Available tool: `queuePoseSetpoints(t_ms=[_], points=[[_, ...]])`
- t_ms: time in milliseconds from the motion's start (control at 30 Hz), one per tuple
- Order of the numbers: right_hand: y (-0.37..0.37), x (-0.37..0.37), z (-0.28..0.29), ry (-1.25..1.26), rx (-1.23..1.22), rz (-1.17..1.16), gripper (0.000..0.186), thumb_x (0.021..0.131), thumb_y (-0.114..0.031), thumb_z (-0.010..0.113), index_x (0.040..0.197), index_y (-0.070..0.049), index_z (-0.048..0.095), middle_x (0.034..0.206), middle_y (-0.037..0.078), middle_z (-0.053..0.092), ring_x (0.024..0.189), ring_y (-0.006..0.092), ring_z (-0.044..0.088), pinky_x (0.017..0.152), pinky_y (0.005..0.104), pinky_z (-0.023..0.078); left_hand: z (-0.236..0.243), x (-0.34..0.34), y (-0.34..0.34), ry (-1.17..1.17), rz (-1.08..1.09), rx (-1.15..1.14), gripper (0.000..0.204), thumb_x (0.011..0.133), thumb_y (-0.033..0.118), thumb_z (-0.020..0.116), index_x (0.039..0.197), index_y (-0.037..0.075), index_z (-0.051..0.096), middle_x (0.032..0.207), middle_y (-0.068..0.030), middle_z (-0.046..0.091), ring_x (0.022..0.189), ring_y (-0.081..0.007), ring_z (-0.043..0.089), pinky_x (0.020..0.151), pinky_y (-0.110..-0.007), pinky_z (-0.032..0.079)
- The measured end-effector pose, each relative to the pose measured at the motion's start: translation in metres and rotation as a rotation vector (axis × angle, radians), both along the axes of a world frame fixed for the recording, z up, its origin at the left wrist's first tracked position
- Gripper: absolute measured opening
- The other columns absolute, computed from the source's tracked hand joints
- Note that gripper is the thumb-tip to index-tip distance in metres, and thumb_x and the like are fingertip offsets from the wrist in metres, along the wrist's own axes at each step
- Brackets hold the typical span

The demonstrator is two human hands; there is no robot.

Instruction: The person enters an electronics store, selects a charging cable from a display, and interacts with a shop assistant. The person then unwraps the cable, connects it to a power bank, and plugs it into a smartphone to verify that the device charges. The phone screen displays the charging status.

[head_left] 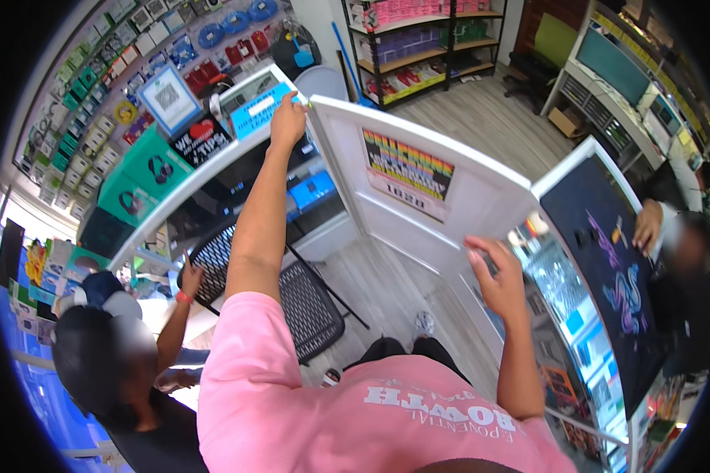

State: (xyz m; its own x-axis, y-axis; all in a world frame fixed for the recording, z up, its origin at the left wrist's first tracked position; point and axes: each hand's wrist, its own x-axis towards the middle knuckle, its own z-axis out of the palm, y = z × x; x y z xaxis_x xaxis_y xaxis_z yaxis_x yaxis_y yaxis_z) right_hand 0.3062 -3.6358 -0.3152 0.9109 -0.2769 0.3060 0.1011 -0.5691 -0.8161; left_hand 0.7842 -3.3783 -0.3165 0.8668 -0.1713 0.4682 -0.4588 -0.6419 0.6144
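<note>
Head | left hand (289,122) at white counter (213,163) | grey plank floor (473,110) | black shelving (451,47)

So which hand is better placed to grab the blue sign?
Probably the left hand: it's close to the blue sign, while the right hand is over by the white panel.

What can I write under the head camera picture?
Left hand by the blue sign, right hand near the white panel, black chair below.
</note>
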Motion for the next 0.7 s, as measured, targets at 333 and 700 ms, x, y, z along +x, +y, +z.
queuePoseSetpoints(t_ms=[333, 700], points=[[0.008, 0.304, 0.009, -0.004, -0.565, 0.116, 0.060, 0.089, -0.031, 0.075, 0.135, 0.003, 0.057, 0.131, 0.021, 0.061, 0.122, 0.0370, 0.055, 0.105, 0.0465, 0.043, -0.003, 0.172, -0.002, 0.243, -0.271, 1.040, 0.048, 0.102, 0.040, 0.038, 0.131, 0.017, 0.068, 0.151, -0.0102, 0.053, 0.145, -0.0398, 0.036, 0.116, -0.060, 0.031], [0.020, 0.393, -0.003, 0.276, -0.490, 0.150, 0.035, 0.090, -0.017, 0.071, 0.120, -0.001, 0.063, 0.105, 0.020, 0.068, 0.098, 0.0376, 0.065, 0.085, 0.0491, 0.049, 0.016, 0.174, -0.018, 0.229, -0.508, 0.846, 0.022, 0.091, 0.024, 0.066, 0.099, 0.005, 0.073, 0.122, -0.0141, 0.059, 0.126, -0.0336, 0.047, 0.105, -0.050, 0.038]])
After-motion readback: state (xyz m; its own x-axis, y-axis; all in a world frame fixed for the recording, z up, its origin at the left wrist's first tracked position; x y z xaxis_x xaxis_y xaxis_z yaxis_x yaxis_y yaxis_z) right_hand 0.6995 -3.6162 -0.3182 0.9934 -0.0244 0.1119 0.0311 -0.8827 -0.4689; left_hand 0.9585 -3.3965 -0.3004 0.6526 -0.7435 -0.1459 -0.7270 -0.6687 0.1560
